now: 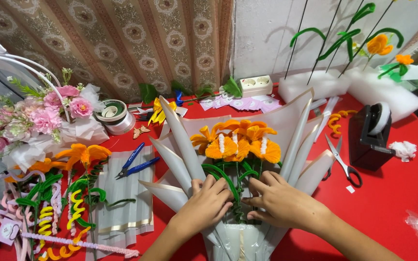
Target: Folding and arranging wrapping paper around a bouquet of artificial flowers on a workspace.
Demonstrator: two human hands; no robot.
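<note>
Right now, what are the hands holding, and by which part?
Both hands, left and right, press on the bouquet at its green stems, just above the gathered wrap.

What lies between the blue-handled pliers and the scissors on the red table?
In the head view, between the pliers and scissors stands the orange flower bouquet in its pale wrapping paper, both hands at its stems.
</note>
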